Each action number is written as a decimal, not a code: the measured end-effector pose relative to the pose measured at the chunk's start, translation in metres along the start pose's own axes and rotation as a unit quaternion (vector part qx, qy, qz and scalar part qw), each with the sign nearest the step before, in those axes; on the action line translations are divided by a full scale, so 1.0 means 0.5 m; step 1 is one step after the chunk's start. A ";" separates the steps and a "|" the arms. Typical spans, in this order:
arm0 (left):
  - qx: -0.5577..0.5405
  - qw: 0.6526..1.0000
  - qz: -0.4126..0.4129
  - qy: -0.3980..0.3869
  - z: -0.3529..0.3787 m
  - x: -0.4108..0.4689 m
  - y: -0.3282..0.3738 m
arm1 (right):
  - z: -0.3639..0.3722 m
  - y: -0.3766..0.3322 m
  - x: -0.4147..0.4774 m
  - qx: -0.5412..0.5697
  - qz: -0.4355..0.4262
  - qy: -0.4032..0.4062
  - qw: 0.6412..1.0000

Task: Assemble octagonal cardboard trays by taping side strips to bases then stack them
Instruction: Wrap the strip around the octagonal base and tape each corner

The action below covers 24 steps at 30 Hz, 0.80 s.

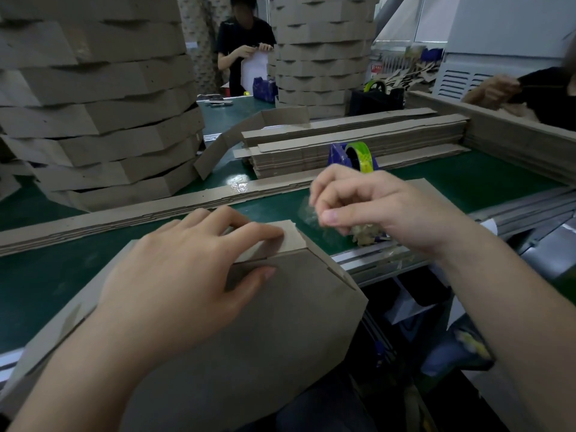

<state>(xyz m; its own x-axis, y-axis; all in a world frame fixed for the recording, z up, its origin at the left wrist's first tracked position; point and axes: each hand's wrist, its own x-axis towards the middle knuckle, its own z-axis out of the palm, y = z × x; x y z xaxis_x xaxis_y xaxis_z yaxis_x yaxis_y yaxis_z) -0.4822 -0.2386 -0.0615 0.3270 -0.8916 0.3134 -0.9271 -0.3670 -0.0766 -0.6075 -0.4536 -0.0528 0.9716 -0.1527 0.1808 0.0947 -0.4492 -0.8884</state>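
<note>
At the near edge of the green table (46, 275), the left hand (174, 275) pinches the side strip (290, 235) against the octagonal base (280, 322). The right hand (374, 210) holds a clear tape piece (307, 210) between closed fingertips. If the left grip loosens, the strip may shift and the tape could stick crooked or fold on itself.

Tray (280, 322): brown cardboard, overhanging the worktop's near edge.
Tape piece (307, 210): clear, crumpled.
Tray stack (103, 120): tall, far-left corner.
</note>
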 end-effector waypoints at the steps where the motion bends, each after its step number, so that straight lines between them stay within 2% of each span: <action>1: 0.002 1.000 0.000 0.002 0.000 -0.001 0.001 | 0.000 -0.007 0.012 -0.018 0.010 -0.033 0.999; 8: -0.007 1.000 -0.003 0.016 -0.003 -0.012 0.011 | -0.009 -0.006 0.060 -0.071 0.069 -0.151 0.984; 16: -0.003 1.000 0.000 0.020 -0.003 -0.014 0.013 | -0.014 -0.013 0.070 -0.062 0.043 -0.174 0.982; 24: 0.003 0.999 0.007 0.044 -0.006 -0.017 0.017 | -0.008 -0.016 0.083 -0.110 0.065 -0.209 0.970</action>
<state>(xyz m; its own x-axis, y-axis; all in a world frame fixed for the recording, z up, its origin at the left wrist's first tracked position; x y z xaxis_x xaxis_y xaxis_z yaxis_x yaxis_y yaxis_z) -0.4934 -0.2334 -0.0618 0.2968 -0.8702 0.3934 -0.9304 -0.3563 -0.0863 -0.5690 -0.4598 -0.0365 0.9798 0.1281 -0.1537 -0.0385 -0.6333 -0.7729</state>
